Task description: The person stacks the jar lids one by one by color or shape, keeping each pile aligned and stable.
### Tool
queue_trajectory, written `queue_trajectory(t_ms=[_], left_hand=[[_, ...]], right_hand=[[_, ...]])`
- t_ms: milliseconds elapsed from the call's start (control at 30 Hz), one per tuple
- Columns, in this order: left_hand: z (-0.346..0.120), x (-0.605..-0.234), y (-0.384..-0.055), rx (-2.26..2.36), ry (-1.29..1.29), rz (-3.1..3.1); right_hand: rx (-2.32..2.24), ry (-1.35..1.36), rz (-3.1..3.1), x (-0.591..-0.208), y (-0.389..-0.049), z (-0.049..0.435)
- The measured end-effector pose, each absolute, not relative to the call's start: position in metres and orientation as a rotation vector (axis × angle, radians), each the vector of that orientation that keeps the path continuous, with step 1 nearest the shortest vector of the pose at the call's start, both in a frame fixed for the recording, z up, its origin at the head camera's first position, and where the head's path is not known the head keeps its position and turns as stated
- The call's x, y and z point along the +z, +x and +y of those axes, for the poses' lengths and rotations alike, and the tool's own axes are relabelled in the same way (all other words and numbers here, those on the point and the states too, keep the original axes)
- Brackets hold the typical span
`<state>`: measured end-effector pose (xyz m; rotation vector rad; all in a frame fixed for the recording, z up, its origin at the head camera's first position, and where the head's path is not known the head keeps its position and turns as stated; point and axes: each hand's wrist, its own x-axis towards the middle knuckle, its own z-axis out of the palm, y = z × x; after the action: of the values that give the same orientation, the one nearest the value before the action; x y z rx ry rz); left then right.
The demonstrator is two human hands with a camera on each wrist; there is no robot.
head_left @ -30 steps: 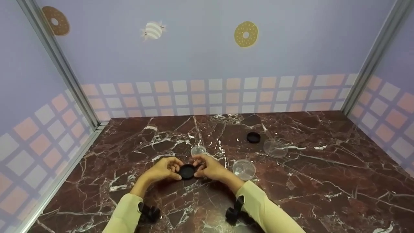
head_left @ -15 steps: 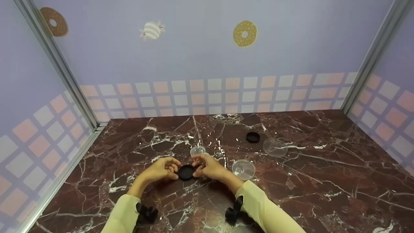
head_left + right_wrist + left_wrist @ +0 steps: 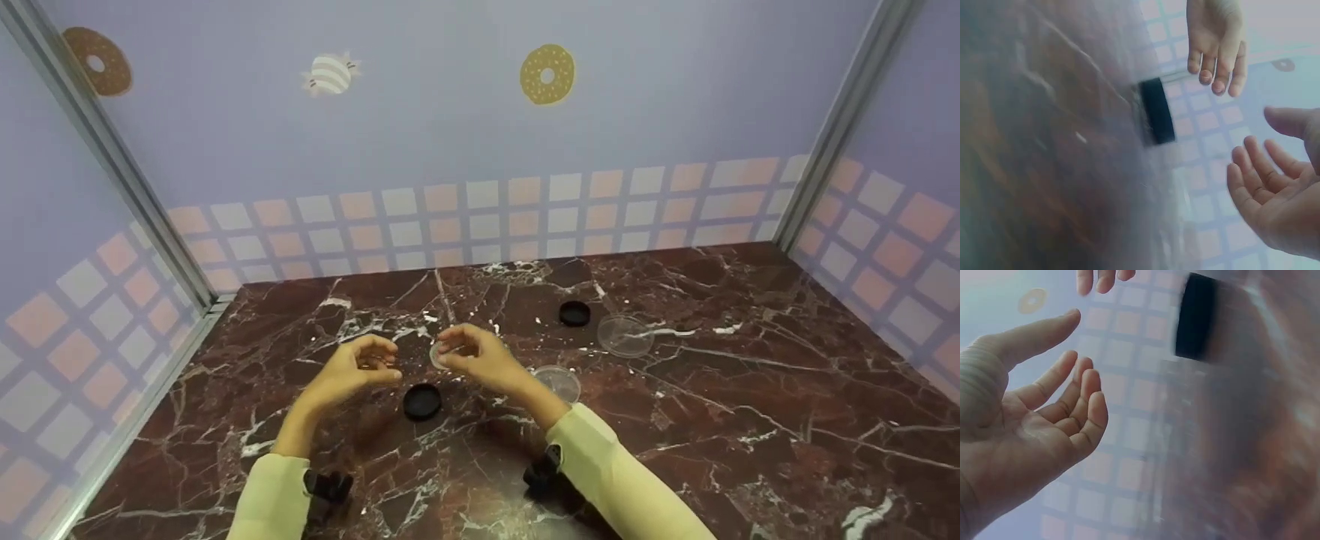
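A round black lid [image 3: 422, 402] lies on the dark red marbled table, its hollow side facing up in the head view. My left hand [image 3: 352, 369] is above and left of it, fingers loosely bent around nothing. Across from it my right hand [image 3: 484, 358] hovers, likewise holding nothing. Both wrist views show the lid, a dark band [image 3: 1196, 317] seen from the side, standing apart from the fingers. Behind the right fingers a small clear round piece [image 3: 435, 355] is partly hidden.
Beside the right wrist stands a clear round container [image 3: 559, 383], partly covered by the forearm. Farther back are a second black lid [image 3: 574, 313] and another clear round piece [image 3: 625, 335]. A patterned wall [image 3: 450, 150] borders the table's far side.
Both hands have let go of the black lid and risen away from it, upward in the head view. The lid stays on the table. The head view has shifted slightly.
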<state>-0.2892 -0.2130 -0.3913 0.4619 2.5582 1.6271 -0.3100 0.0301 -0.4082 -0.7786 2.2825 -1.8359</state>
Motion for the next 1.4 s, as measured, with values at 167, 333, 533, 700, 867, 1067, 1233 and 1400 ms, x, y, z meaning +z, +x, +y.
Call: queue_trajectory(t_ms=[167, 333, 533, 700, 867, 1067, 1233, 1400], left_hand=[[-0.196, -0.374, -0.286, 1.623, 0.428, 2.64], [-0.144, -0.362, -0.303, 1.593, 0.535, 2.633], [-0.069, -0.359, -0.335, 1.618, 0.545, 2.532], [-0.024, -0.375, -0.358, 1.646, 0.651, 2.5], [0.002, -0.394, -0.372, 1.712, 0.587, 2.536], [0.022, -0.404, -0.382, 1.769, 0.478, 2.617], [0.036, -0.408, -0.387, 1.826, 0.446, 2.51], [0.046, -0.417, -0.389, 1.781, 0.342, 2.598]], right_hand=[[-1.856, -0.744, 2.333, -0.395, -0.323, 0.049], [-1.826, -0.586, 2.488, -0.385, -0.34, 0.094], [-1.912, -0.375, 2.742, -0.388, -0.363, 0.144], [-1.973, -0.196, 2.791, -0.397, -0.378, 0.174], [-1.936, -0.166, 2.825, -0.405, -0.388, 0.196], [-1.825, -0.188, 2.839, -0.414, -0.398, 0.215], [-1.708, -0.195, 2.791, -0.42, -0.403, 0.221], [-1.523, -0.198, 2.805, -0.426, -0.405, 0.221]])
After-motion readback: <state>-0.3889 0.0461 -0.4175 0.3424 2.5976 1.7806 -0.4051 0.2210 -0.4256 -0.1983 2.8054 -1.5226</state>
